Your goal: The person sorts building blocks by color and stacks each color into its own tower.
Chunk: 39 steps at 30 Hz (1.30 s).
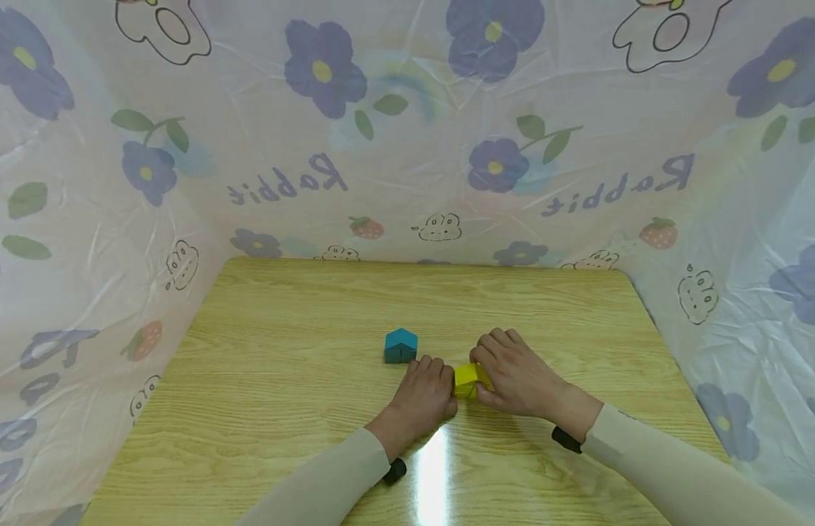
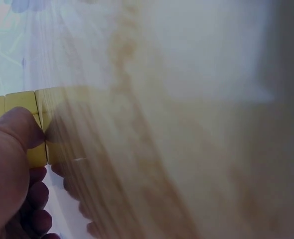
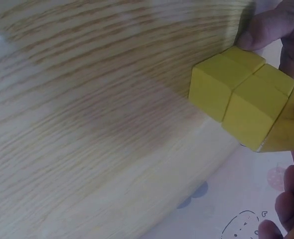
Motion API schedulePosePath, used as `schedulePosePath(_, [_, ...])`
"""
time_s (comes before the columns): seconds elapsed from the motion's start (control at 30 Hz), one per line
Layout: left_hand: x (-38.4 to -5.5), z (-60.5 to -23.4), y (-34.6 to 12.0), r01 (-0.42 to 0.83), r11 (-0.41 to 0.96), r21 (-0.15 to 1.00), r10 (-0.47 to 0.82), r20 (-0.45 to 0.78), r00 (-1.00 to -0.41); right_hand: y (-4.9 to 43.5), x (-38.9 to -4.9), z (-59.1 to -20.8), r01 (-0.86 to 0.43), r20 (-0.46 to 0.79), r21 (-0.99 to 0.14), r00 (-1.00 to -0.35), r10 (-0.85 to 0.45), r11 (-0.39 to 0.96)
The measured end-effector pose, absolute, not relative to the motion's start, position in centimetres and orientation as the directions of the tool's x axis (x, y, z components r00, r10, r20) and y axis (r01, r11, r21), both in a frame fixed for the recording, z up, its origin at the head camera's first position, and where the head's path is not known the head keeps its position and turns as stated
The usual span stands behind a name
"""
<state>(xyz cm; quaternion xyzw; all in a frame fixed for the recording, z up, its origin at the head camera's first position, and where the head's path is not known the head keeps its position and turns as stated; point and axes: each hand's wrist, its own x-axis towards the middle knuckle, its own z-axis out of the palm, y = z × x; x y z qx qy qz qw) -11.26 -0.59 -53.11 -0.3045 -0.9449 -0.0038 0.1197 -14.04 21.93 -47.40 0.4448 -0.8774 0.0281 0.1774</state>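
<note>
Several yellow blocks [image 1: 469,380] sit together between the two hands, just above or on the table. My left hand [image 1: 426,391] grips their left end; in the left wrist view its thumb [image 2: 20,127] lies on a yellow face, with the other fingers curled below. From the right side my right hand [image 1: 521,372] holds the group between thumb and fingers, covering part of it. The right wrist view shows cube-like yellow blocks [image 3: 251,109] side by side with a slanted piece against them. Behind the left hand stands a blue house-shaped block group [image 1: 401,347].
The wood-grain table [image 1: 302,314] has a bright light reflection near its front. A patterned cloth [image 1: 407,146] with flowers and rabbits hangs behind it and along both sides. Black bands [image 1: 567,439] sit at the wrists.
</note>
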Motion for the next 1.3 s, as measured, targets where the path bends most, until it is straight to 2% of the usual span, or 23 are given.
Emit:
schedulePosePath(0.23, [-11.3,-53.0,-0.6,0.570,0.820,-0.042,0.566,0.198,-0.800,21.9,-14.1,-47.3,-0.785,0.329,0.122,-0.546,-0.771,0.608])
schedulePosePath(0.9, [-11.3,-52.8,-0.8,0.555,0.831,-0.029,0.547,0.227,-0.806,21.9,-14.2,-47.1,-0.786,0.324,0.116,-0.548,-0.771,0.607])
schedulePosePath(1.13, [-10.9,-52.9,-1.1,0.549,0.831,-0.082,0.552,0.236,-0.800,22.2,-14.2,-46.8,-0.778,0.351,0.081,-0.562,-0.749,0.623])
schedulePosePath(1.3, [-10.3,-52.7,-2.0,0.540,0.832,-0.125,0.554,0.246,-0.795,22.7,-14.1,-47.1,-0.771,0.421,0.037,-0.565,-0.710,0.636])
